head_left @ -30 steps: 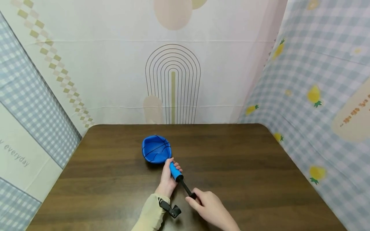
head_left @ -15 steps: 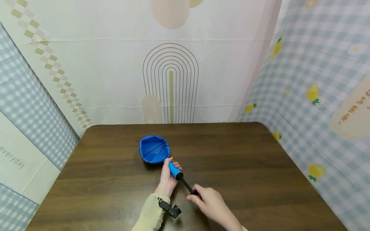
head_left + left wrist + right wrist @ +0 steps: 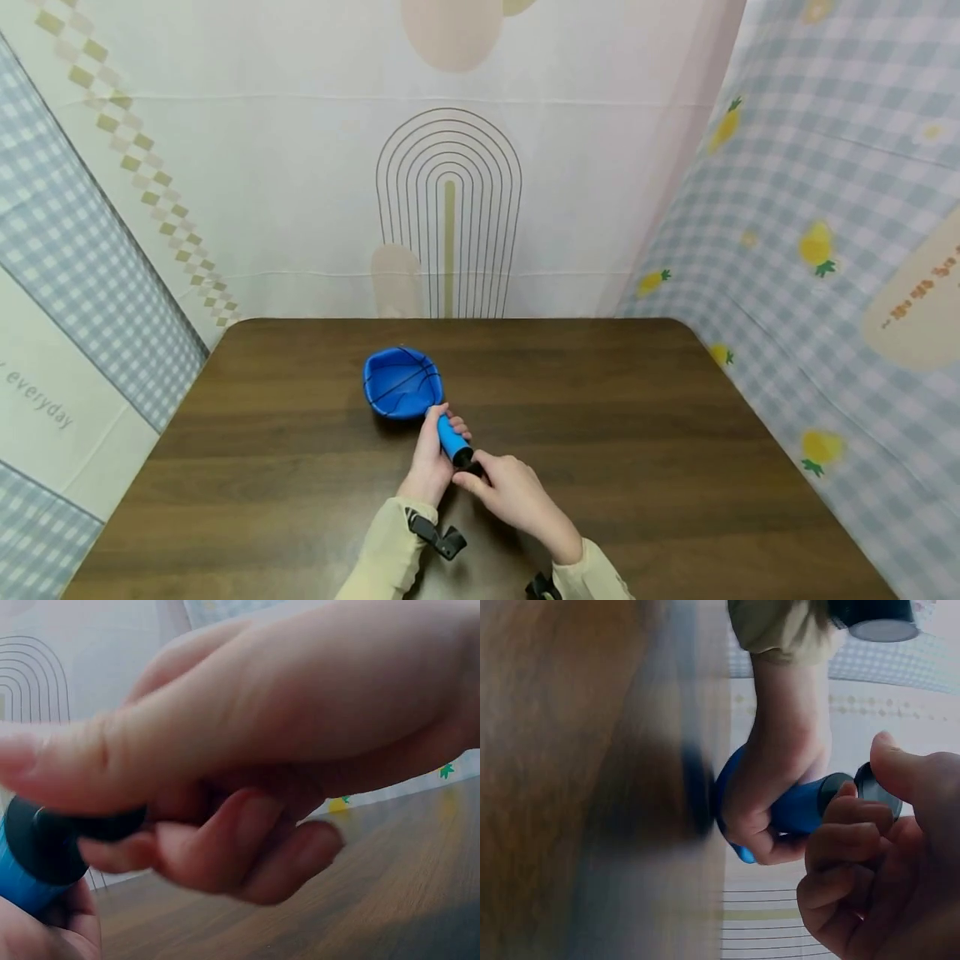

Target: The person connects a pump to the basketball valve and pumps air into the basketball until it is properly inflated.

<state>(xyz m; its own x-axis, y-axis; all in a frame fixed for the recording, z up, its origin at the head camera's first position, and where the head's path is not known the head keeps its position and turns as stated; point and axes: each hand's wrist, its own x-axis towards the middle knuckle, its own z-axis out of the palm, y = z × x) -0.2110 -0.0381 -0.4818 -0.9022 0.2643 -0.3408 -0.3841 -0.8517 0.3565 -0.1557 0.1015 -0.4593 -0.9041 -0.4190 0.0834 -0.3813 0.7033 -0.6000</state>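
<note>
A dented, partly deflated blue ball (image 3: 402, 383) with black lines lies on the table, its top sunken into a bowl shape. My left hand (image 3: 431, 458) grips the blue barrel of a hand pump (image 3: 453, 437), whose far end meets the ball's near right side. With thumb and curled fingers, my right hand (image 3: 513, 496) holds the pump's black handle (image 3: 877, 793), which sits close against the barrel's end cap. Seen from the left wrist, the right hand (image 3: 247, 735) covers most of the handle. Where pump and ball join is hidden behind the left hand.
The dark wooden table (image 3: 600, 400) reaches back to a white patterned cloth (image 3: 300, 192). Checked cloth with yellow fruit prints (image 3: 795, 200) hangs along the right side. A black strap (image 3: 435, 533) sits on the left sleeve.
My right hand has moved up and left, pushing the handle in, so the black rod that showed earlier is no longer visible. The left hand and the ball stay nearly in place.
</note>
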